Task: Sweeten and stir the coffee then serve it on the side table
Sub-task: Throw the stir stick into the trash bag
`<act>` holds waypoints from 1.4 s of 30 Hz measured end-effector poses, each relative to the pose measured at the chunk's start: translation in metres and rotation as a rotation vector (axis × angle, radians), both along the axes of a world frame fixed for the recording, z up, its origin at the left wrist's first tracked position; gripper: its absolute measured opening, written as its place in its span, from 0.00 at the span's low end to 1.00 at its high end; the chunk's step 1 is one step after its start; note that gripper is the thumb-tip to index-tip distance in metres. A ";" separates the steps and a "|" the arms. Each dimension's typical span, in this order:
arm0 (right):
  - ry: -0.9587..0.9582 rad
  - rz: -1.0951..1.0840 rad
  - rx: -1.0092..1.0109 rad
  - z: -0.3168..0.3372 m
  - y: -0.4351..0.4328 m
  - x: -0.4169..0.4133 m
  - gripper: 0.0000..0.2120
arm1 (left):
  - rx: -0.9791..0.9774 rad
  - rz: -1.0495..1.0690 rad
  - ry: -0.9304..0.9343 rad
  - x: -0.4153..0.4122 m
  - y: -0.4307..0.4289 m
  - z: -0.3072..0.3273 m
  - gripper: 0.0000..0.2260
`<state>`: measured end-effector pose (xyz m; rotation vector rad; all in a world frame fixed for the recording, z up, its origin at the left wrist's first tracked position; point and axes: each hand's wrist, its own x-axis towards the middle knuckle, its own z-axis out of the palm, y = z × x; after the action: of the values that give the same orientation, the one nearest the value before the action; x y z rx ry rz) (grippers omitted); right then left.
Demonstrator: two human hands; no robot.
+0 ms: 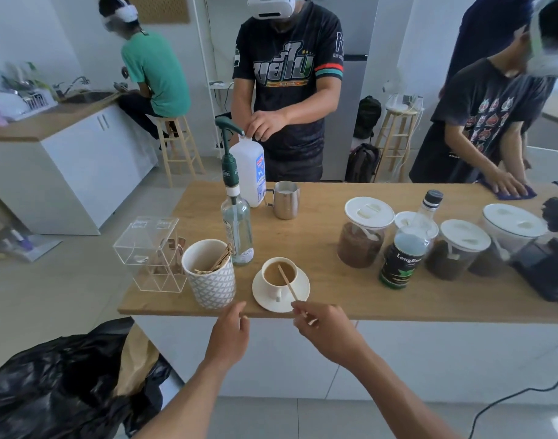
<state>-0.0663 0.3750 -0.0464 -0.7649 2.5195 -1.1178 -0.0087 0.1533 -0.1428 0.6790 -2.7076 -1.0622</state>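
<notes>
Cup [279, 275]: white, full of milky coffee, sits on saucer [298, 296] nr front edge of wooden table [328, 299]; handle faces the wearer.
Stir stick [287, 282]: thin wood, far end dipped in the coffee, near end runs over the cup rim to the right hand.
Right hand [326, 327]: fingers [298, 307] pinch the stick's near end; the pinch itself is partly hidden behind the knuckles.
Left hand [228, 337]: fingers loose and spread, grasping nothing, hovers just off the table edge, between patterned holder and saucer.
Patterned holder [212, 280]: left of cup, sticks inside; contents hard to make out.
Syrup pump bottle [236, 223]: clear, green pump, behind the cup.
Acrylic box [151, 255]: at left corner; sachets inside, blurred.
Milk jug [250, 172] & steel pitcher [285, 199]: far side; another person's hands on the jug cap.
Lidded jars [364, 232]: right of cup, dark grounds; rightmost ones partly blocked by a black machine [546, 270], itself cut off at frame edge.
Dark bottle [404, 248]: in front of the jars, label only part-readable.
</notes>
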 end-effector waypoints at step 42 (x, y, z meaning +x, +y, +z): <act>-0.565 -0.148 -0.773 0.026 -0.162 0.083 0.10 | -0.139 0.214 0.147 0.087 -0.084 0.083 0.18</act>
<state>0.0169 0.2134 -0.0207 -0.3270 1.6704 -2.0536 0.0781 0.0693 -0.0602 0.8104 -2.4896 -0.8297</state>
